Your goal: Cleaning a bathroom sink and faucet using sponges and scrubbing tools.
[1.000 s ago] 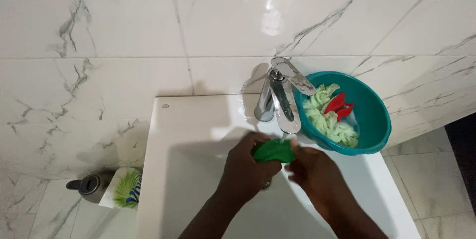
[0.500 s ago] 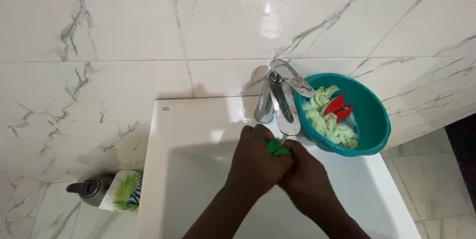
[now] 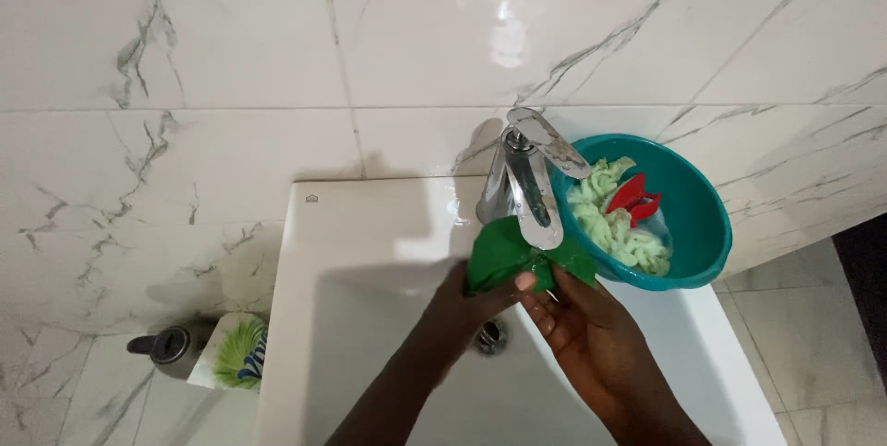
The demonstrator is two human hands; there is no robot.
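Observation:
Both my hands hold a green cloth [image 3: 504,252] up under the spout of a chrome tap [image 3: 527,178] over a white sink [image 3: 370,252]. My left hand [image 3: 467,303] grips the cloth's left side from below. My right hand [image 3: 582,326] holds its right side with the fingers spread under it. The cloth covers the lower end of the spout. The sink drain [image 3: 492,338] shows between my wrists.
A teal bowl [image 3: 693,224] sits on the sink's right rim, holding a pale green cloth [image 3: 614,224] and a red clip-like item [image 3: 636,198]. On the floor at left stand a grey container [image 3: 166,346] and a white-green package [image 3: 238,354]. Marble tiles cover the wall.
My hands have lifted the green cloth from low over the basin up to the tap's spout. The cloth has opened out from a tight wad.

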